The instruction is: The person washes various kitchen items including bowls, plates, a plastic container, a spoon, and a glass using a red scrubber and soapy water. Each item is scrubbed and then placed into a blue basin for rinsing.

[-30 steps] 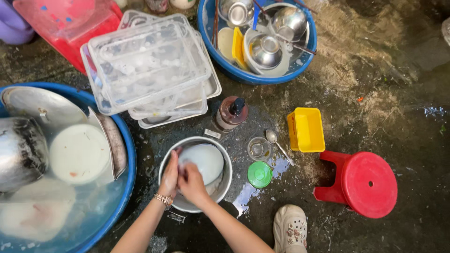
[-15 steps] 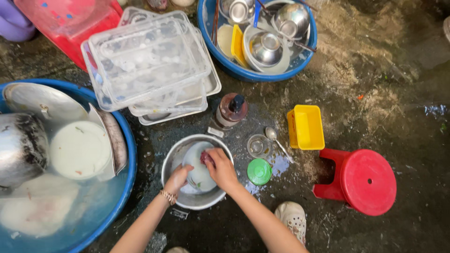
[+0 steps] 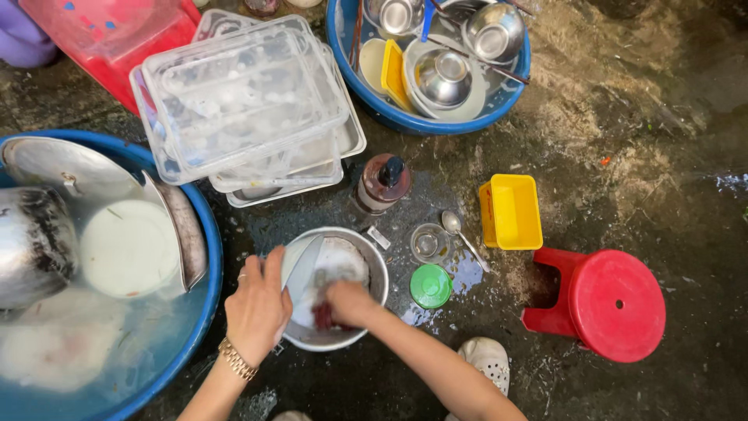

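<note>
Both forearms are bare with no sleeves in view, the left hand [image 3: 257,306] wears a gold link bracelet [image 3: 236,359] at the wrist and a thin ring, and a whitish perforated clog [image 3: 487,360] shows at bottom centre.

One labelled package noted: a brown bottle [image 3: 382,185] with a dark cap, standing on the wet floor between the stack of clear plastic containers [image 3: 241,105] and the metal basin [image 3: 377,265]. Its label is a pale band, too small to describe. No signs or screens are in view.
</note>
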